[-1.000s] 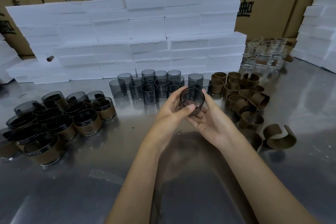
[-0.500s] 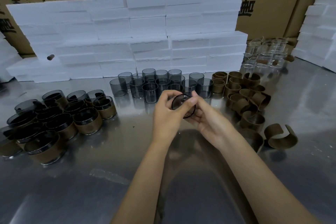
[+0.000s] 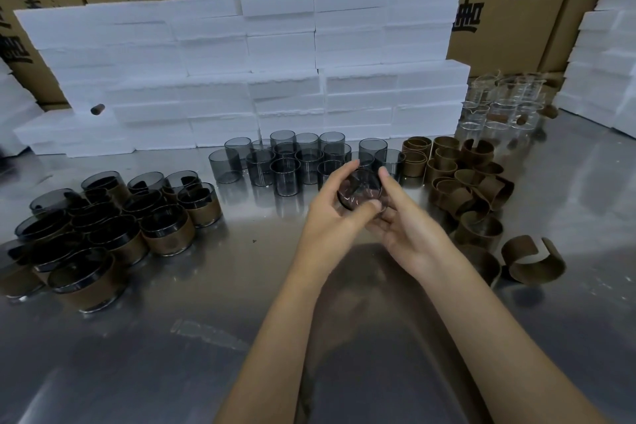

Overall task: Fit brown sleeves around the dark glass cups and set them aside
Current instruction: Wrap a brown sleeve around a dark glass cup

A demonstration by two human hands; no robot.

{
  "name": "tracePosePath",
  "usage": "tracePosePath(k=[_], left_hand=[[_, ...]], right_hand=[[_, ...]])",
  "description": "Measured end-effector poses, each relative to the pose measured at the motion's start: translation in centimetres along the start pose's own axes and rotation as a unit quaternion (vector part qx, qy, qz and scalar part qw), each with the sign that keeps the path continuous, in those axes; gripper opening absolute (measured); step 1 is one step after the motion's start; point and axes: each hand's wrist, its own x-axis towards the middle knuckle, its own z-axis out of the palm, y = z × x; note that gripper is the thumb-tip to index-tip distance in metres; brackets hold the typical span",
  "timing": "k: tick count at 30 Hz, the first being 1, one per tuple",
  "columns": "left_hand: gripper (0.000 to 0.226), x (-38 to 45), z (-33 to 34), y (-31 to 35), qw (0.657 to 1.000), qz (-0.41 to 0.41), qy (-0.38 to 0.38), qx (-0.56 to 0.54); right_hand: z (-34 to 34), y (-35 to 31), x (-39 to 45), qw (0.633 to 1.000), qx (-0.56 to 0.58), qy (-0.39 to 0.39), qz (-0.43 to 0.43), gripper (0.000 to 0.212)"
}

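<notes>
1. A dark glass cup (image 3: 360,190), smoky and see-through, sits tilted at the centre of the frame, mouth turned toward the camera, with no sleeve on it.
2. Bare dark cups (image 3: 285,162) stand upright in a cluster just above it.
3. Brown sleeves (image 3: 464,179), open curled bands, lie heaped at centre right; one (image 3: 531,260) lies apart at the lower right.
4. Sleeved cups (image 3: 103,231) crowd the left of the frame, brown bands around their lower walls.
</notes>
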Motion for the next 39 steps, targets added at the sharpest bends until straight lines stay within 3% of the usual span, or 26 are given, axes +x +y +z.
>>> tracePosePath(k=[2, 4, 6, 9, 14, 18, 20, 24, 27, 30, 33, 39], left_hand=[[0.072, 0.0, 0.4, -0.3, 0.995, 0.019, 0.021, 0.096], [0.066, 0.2, 0.4, -0.1, 0.993, 0.009, 0.074, 0.091], [0.051, 0.5, -0.2, 0.3, 0.991, -0.051, 0.124, -0.022], [0.038, 1.1, -1.0, 0.6, 0.957, -0.115, 0.135, -0.228], [0.029, 0.8, -1.5, 0.9, 0.927, -0.147, 0.097, -0.331], [0.027, 0.5, -1.5, 1.2, 0.904, -0.173, 0.071, -0.384], [0.027, 0.5, -1.5, 1.2, 0.899, -0.182, 0.056, -0.394], [0.031, 0.4, -1.2, 1.3, 0.894, -0.206, 0.033, -0.396], [0.037, 0.3, -1.3, 1.2, 0.896, -0.213, 0.021, -0.388], [0.039, 0.2, -1.3, 1.3, 0.897, -0.222, 0.003, -0.382], [0.043, 0.2, -1.1, 1.1, 0.901, -0.238, 0.002, -0.364], [0.035, 0.3, -1.3, 0.8, 0.896, -0.258, 0.001, -0.361]], right_hand=[[0.2, 0.1, -0.2, 1.0, -0.028, 0.003, -0.011, 0.042], [0.6, 0.2, -0.1, 0.998, -0.051, 0.027, -0.024, 0.042], [1.0, 0.2, 0.0, 0.996, -0.059, 0.06, -0.036, 0.036], [1.3, 0.4, -0.1, 0.985, -0.126, 0.067, -0.098, 0.024], [1.1, 0.4, -0.5, 0.973, -0.165, 0.029, -0.157, 0.015], [1.2, 0.2, -0.5, 0.977, -0.136, 0.0, -0.164, 0.023], [1.3, 0.3, -0.5, 0.975, -0.145, -0.018, -0.169, 0.026], [1.3, 0.6, -0.6, 0.954, -0.234, -0.026, -0.186, 0.052], [1.4, 0.9, -0.5, 0.931, -0.289, -0.014, -0.223, 0.042], [1.4, 1.1, -0.3, 0.905, -0.33, 0.01, -0.27, 0.019], [1.3, 1.1, -0.2, 0.903, -0.318, 0.025, -0.287, 0.005], [1.1, 0.8, 0.1, 0.914, -0.304, 0.043, -0.265, 0.03]])
